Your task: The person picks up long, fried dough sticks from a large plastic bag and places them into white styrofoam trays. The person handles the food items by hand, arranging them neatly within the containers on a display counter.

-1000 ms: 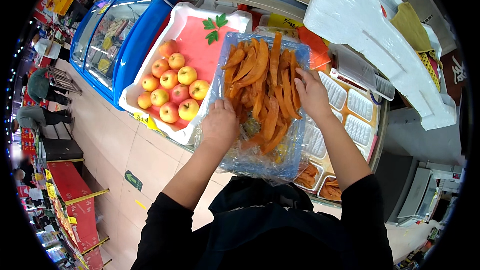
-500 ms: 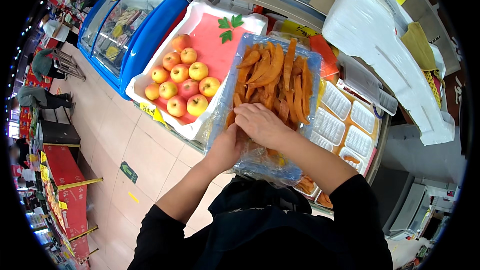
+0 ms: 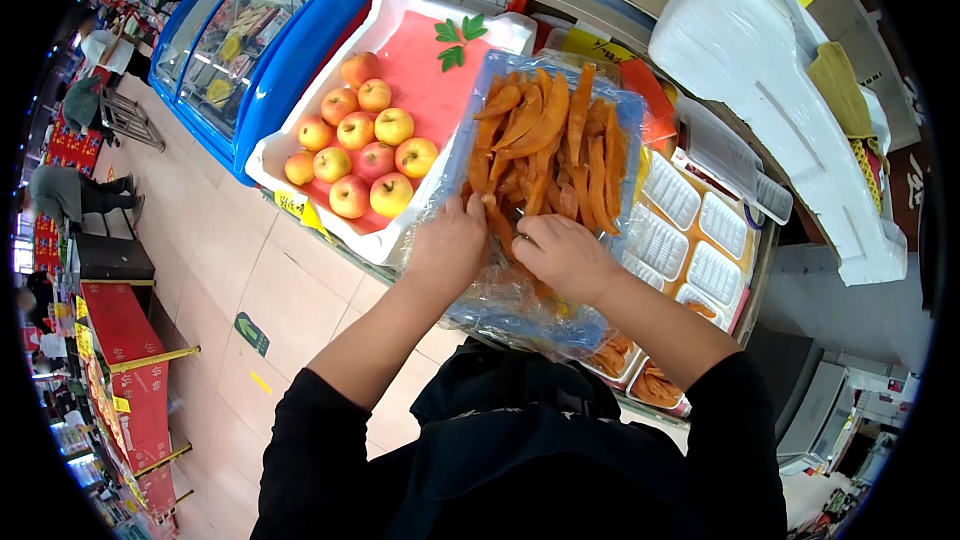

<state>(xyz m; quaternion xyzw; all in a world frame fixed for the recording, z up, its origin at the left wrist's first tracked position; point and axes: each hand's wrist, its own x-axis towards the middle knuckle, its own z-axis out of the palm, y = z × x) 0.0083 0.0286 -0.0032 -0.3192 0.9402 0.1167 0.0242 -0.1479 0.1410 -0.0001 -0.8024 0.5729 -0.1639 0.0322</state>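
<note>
Clock read from the blue tray's middle, twelve at the picture's top.

Centre: blue tray (image 3: pixel 634 118), tilted a little, piled with orange dried strips (image 3: pixel 548 130), probably sweet potato. Most strips run lengthwise, near twelve to six, likely so they lie flat and lift singly. Clear plastic film (image 3: pixel 505 292) bunches at the near end, about six, apparently a wrapper pushed down to leave the pile bare.

Left hand (image 3: pixel 450 240) at eight, fingers at the pile's near left edge. Right hand (image 3: pixel 567 250) near five, fingers bent, tips against the lower strips. Hands close but apart, a strip showing between them. Cannot tell whether either is closed on a strip; tips hidden. Working from the near end seems to keep the reach short.

Three to four o'clock: white ribbed trays (image 3: pixel 670 195) in rows, bottoms bare. At five, filled trays (image 3: pixel 633 367) with similar orange strips. Close to the right hand, presumably for an easy pass.

Ten o'clock: apples (image 3: pixel 355 130) grouped on a red liner (image 3: pixel 428 70) in a white foam tray (image 3: pixel 392 8); raised walls likely stop them rolling. Green leaf sprig (image 3: pixel 452 57) at eleven, seemingly decoration.
</note>
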